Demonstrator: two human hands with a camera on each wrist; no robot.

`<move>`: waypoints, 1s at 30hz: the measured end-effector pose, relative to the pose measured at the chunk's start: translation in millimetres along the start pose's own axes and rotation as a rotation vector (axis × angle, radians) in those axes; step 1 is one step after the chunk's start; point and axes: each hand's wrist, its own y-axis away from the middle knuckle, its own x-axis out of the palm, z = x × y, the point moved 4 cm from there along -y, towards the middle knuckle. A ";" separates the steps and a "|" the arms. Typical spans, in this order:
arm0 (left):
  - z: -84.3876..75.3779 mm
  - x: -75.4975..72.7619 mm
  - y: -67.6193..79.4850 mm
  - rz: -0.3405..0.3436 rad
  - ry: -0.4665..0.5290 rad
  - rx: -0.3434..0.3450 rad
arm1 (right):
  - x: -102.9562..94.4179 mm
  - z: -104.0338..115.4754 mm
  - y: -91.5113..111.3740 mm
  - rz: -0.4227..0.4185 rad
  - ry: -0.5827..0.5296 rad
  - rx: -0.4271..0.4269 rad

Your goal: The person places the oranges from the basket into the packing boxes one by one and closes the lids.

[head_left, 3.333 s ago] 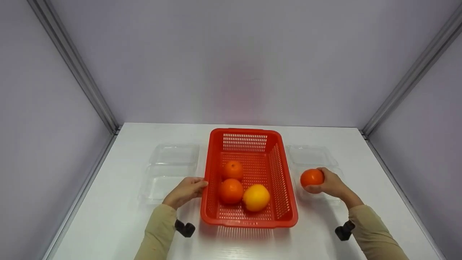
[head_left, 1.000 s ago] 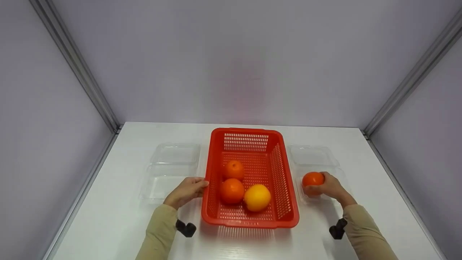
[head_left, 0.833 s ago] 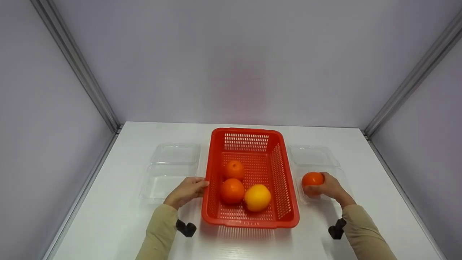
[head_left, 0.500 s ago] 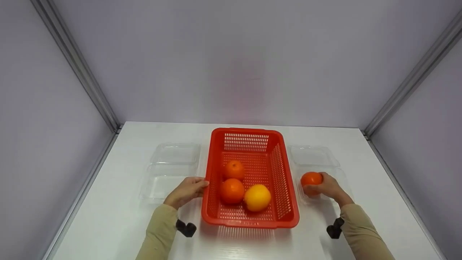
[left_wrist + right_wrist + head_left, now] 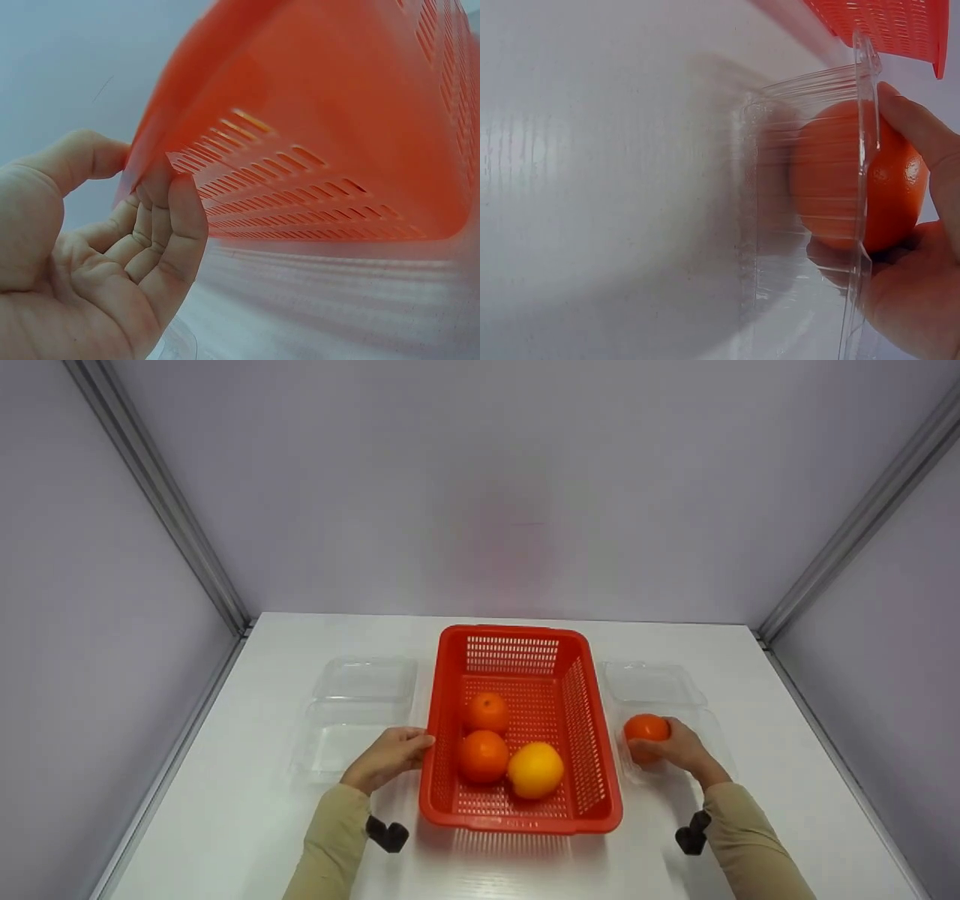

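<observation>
My left hand (image 5: 384,757) pinches the left rim of a red plastic basket (image 5: 517,826), thumb above and fingers beneath, as the left wrist view confirms. Inside the basket lie two oranges (image 5: 482,757) and a yellow-orange fruit (image 5: 535,771), gathered toward the near left part. My right hand (image 5: 684,747) grips another orange (image 5: 645,728), thumb on the near side. That orange sits partly below the rim of a clear plastic clamshell box (image 5: 810,300), at the tray's left end. Whether it touches the bottom I cannot tell.
A second clear clamshell box (image 5: 360,739) lies unfolded left of the basket. The right box's lid (image 5: 649,684) lies folded back toward the rear. All of it stands on a white table (image 5: 225,810) with grey panels (image 5: 495,495) around three sides.
My right hand has lowered the orange into the right clamshell box and then shifted it slightly left. My left hand and the basket have stayed nearly still.
</observation>
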 end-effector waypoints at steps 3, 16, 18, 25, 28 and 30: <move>0.4 0.0 -1.0 0.000 0.002 0.004 | 1.4 -0.5 -1.0 -0.004 -0.010 0.018; -0.1 -0.4 0.5 0.009 -0.001 0.006 | 1.8 0.0 -2.5 -0.019 -0.038 0.034; 0.7 -0.7 -0.3 0.008 -0.005 0.010 | 1.9 -0.2 -1.7 -0.022 -0.045 0.026; 0.2 -0.3 0.2 0.013 -0.002 0.009 | 1.8 -1.1 -1.3 -0.026 -0.036 0.016; 0.3 -0.2 0.3 0.016 0.003 0.005 | 2.0 -1.6 -1.1 -0.032 -0.021 0.014; 0.6 -0.2 0.0 0.014 0.003 0.001 | 2.5 -2.2 -0.7 -0.032 -0.018 0.016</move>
